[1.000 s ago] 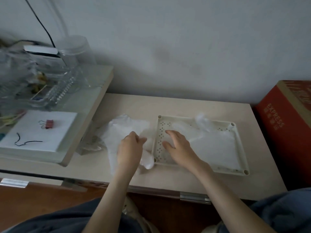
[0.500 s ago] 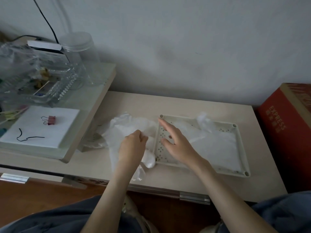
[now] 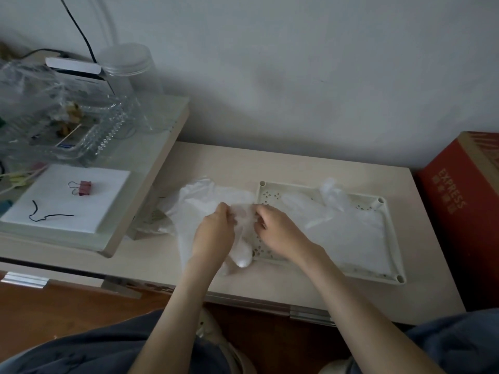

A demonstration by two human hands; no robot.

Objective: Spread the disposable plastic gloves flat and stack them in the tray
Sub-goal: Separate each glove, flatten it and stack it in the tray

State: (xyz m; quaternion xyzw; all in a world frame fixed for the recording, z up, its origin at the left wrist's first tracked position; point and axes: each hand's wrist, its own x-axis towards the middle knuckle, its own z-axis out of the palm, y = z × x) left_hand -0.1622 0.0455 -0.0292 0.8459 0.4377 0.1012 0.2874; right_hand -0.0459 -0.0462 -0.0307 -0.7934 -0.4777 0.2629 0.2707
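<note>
Though the light is dim, the tray (image 3: 291,186) lies on a pale table (image 3: 270,163).

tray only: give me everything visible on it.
The tray looks like cream plastic, rectangular, with a low raised rim, hollow round posts at the visible corners and clusters of holes in its floor. It lies flat on the pale table. Translucent gloves lie spread in it, one bunched at the far rim. The right hand is over its left end, pinching a glove that overlaps the left rim.
</note>
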